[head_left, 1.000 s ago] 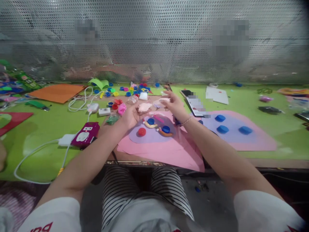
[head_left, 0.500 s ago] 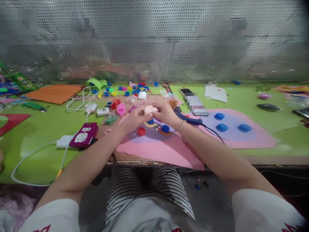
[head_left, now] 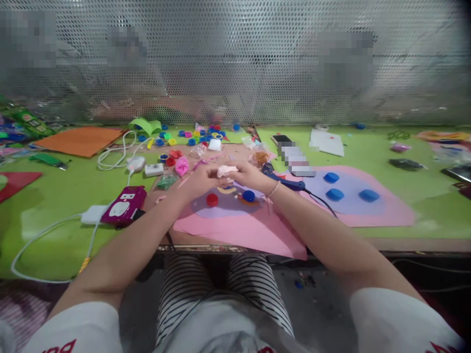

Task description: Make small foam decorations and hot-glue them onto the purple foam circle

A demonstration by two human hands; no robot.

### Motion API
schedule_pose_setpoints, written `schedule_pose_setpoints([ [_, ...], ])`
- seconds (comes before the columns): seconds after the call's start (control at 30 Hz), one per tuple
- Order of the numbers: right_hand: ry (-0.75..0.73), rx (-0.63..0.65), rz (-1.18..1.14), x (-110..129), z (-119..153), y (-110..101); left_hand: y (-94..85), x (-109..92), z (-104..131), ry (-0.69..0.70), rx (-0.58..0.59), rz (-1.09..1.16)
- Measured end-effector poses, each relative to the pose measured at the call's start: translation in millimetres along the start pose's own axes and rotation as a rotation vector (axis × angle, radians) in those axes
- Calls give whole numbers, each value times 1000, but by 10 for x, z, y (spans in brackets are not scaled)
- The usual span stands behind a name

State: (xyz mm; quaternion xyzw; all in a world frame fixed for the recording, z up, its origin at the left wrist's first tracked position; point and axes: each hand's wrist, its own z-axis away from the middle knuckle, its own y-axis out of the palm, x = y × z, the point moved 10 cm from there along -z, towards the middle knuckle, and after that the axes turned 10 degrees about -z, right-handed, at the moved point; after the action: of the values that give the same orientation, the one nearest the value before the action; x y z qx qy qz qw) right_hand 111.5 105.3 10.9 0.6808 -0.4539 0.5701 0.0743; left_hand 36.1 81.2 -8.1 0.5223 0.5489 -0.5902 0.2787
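Observation:
Between my two hands is a soft, pale pink lump (head_left: 226, 170) that looks like modelling clay. The fingers of my left hand (head_left: 203, 180) press on it from one side. My right hand (head_left: 253, 177), with a bracelet at the wrist, grips its other side. Both hands hover over a pink sheet (head_left: 239, 230) that bears a lilac paper shape (head_left: 200, 208). On that shape sit a red bottle cap (head_left: 212, 199) and a blue bottle cap (head_left: 248, 195). A cream curved strip (head_left: 223, 190) lies just under my hands, partly hidden by them.
A dark blue corded tool (head_left: 289, 183) lies right of my hands, beside a phone (head_left: 283, 142). Another pink sheet (head_left: 399, 211) with blue caps (head_left: 334, 194) is farther right. At left are a purple power socket (head_left: 125, 206) and white cables (head_left: 44, 228). Several loose caps (head_left: 191, 141) lie behind.
The pink lump shows a different, more crumpled shape between my fingers. My hands remain together in about the same spot, and the whole view has shifted slightly.

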Motion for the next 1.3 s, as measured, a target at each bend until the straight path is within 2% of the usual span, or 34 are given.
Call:
schedule_pose_setpoints([
  [0.13,73,226,-190,-39,69,152,-93,-39,4,50,-67,-230],
  [0.2,78,234,-197,-13,76,179,-149,-86,21,72,-131,-307],
  [0.27,22,133,-147,49,39,118,-140,-156,51,111,-151,-352],
  [0.37,-72,-95,-19,133,-3,-47,-83,-279,112,214,-165,-386],
  [0.5,-99,-283,149,180,10,-171,-97,-242,122,206,-191,-226],
  [0.6,-124,-345,204,260,46,-204,-126,-144,74,148,-170,9],
  [0.7,-155,-350,196,340,75,-207,-137,-84,32,118,-149,206],
  [0.87,-121,-332,229,326,79,-199,-105,-1,-3,28,-132,272],
  [0.97,-98,-377,143,285,70,-231,-116,47,-10,-27,-142,269],
  [1.1,-14,-415,-140,85,25,-325,-135,65,-15,-62,-148,290],
  [1.2,73,-561,-286,-151,66,-595,-128,88,-8,-126,-165,355],
  [1.3,62,-753,-303,-251,180,-903,-95,105,-5,-179,-170,480],
])
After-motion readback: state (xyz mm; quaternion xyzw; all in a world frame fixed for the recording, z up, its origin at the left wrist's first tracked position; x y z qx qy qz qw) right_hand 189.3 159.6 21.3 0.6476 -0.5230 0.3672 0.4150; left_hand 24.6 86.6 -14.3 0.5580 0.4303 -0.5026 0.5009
